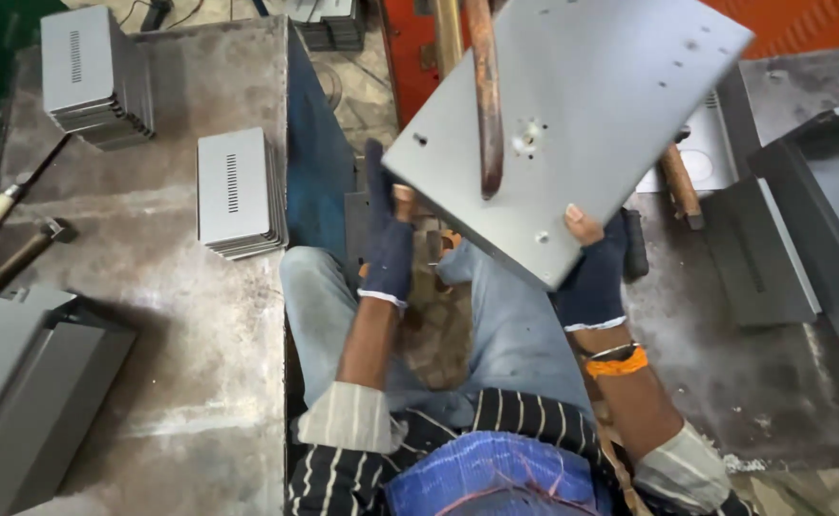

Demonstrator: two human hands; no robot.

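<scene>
The big grey metal panel (582, 124) is held tilted above the person's knees, under a copper rod (484, 96) that meets its face near a round mark. It looks stiff, fairly heavy, smooth and sharp at the borders, so the edges are the best place to take it. The right hand (593, 272), in a dark glove, closes on the lower edge. The left hand (388, 239), also gloved, is closed on the left edge from below. Stacked grey plates (238, 191) lie on the worktable (152, 315).
</scene>
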